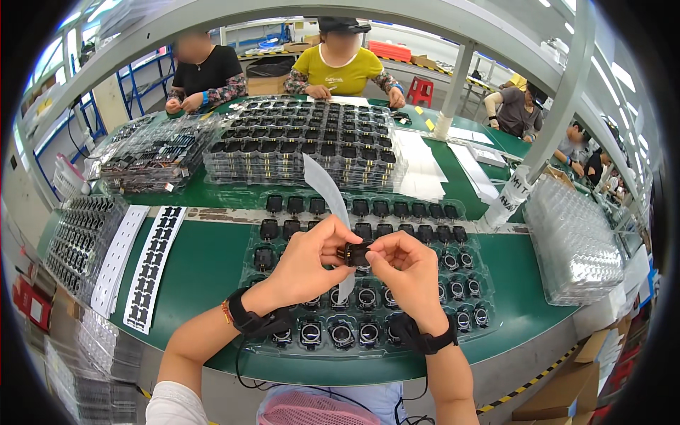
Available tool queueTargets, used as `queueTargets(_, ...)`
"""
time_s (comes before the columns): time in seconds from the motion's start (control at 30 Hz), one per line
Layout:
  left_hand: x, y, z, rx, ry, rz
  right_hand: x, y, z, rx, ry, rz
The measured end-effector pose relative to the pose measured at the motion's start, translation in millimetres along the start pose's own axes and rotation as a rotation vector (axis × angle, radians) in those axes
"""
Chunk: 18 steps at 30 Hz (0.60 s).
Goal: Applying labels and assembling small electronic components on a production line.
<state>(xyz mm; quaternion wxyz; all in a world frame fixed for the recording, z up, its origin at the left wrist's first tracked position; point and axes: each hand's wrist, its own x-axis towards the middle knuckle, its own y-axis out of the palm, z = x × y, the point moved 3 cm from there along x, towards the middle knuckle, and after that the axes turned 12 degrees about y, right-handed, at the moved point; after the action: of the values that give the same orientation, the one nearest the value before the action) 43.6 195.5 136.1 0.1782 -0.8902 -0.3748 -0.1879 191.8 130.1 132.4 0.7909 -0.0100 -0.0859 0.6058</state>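
Above a clear plastic tray (258, 347), my two hands meet on a small black part with gold-coloured contacts (355, 253). My left hand (308, 258) pinches its left side between thumb and fingers. On its right side, the thumb and fingertips of my right hand (413, 273) are closed on it. A curved, pale paper-like strip (327, 185) rises behind my left fingers, and its lower end shows beneath them; whether that hand grips it cannot be seen. Rows of black parts fill the tray, the nearer ones showing round silver rings (341, 334).
White sheets with black pieces (154, 269) lie left on the green table (517, 262), beside a filled tray stack (81, 241). Across stand stacked trays of black parts (297, 152). Stacked clear trays (574, 241) stand right, near a frame post (559, 92). Co-workers sit opposite.
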Motion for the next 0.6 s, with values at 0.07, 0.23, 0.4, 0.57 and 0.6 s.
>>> queueTargets(0.07, -1.2, 1.3, -2.1, 0.002, 0.006, 0.005, -1.8, -0.6, 3.0, -0.016, -0.021, -0.017)
queueTargets(0.23, 0.9, 3.3, -4.6, 0.039, -0.007, 0.008, -1.8, -2.8, 2.4, -0.051, -0.063, -0.043)
queueTargets(0.4, 0.1, 4.5, 1.0, 0.045, -0.012, 0.009, -1.1, -4.7, 2.6, -0.092, -0.113, -0.059)
queueTargets(0.57, -2.9, 6.3, 3.3, 0.052, -0.015, -0.009, -5.3, -2.3, 3.0, -0.114, -0.118, -0.063)
queueTargets(0.6, -3.1, 7.0, 2.3, 0.059, -0.014, -0.015, -5.4, -2.9, 4.5, -0.158, -0.14, -0.092)
